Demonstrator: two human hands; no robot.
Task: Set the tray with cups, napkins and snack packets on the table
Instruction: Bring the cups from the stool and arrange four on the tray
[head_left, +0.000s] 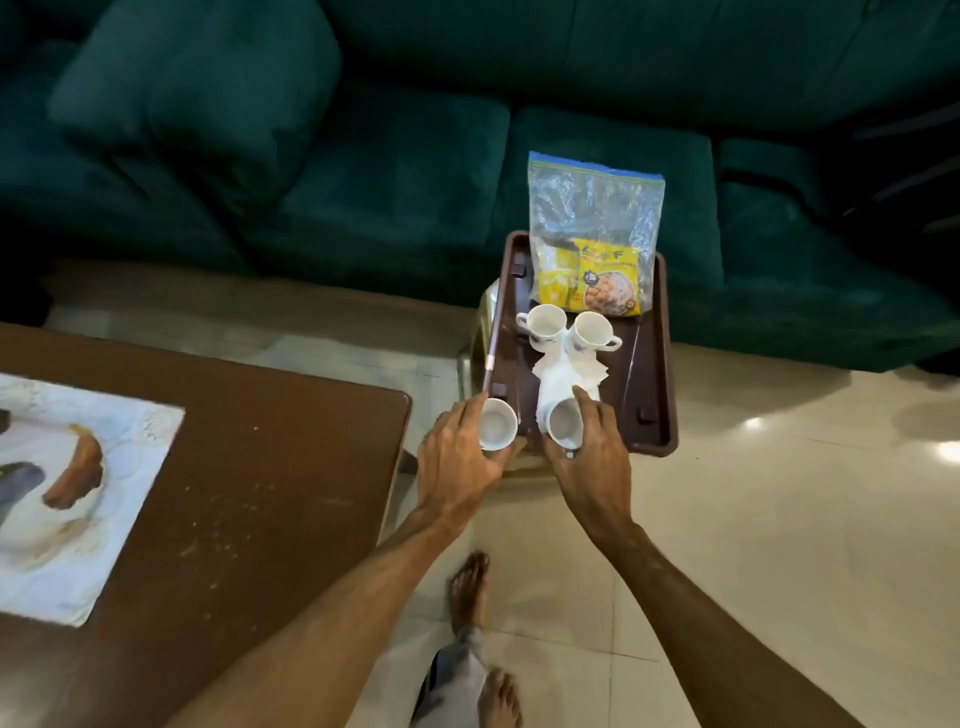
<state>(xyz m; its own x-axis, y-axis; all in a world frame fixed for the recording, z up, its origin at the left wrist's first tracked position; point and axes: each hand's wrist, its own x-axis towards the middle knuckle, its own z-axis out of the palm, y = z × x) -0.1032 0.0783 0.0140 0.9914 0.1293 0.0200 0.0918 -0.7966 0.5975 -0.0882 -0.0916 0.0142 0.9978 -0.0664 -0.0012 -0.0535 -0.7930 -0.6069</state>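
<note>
A dark brown tray (655, 364) rests on a small stool in front of the sofa. On it stand two white cups (546, 322) side by side, with white napkins (563, 375) just below them. At the tray's far end a clear zip bag (597, 208) holds yellow snack packets (608, 283). My left hand (457, 457) grips a white cup (497, 423) at the tray's near left corner. My right hand (592, 457) grips another white cup (565, 422) over the tray's near edge, beside the napkins.
A brown wooden table (270, 467) with a patterned mat (72, 493) lies at the left. A dark green sofa (363, 156) fills the back. My bare feet (470, 587) stand on the pale tiled floor (779, 519) between table and tray.
</note>
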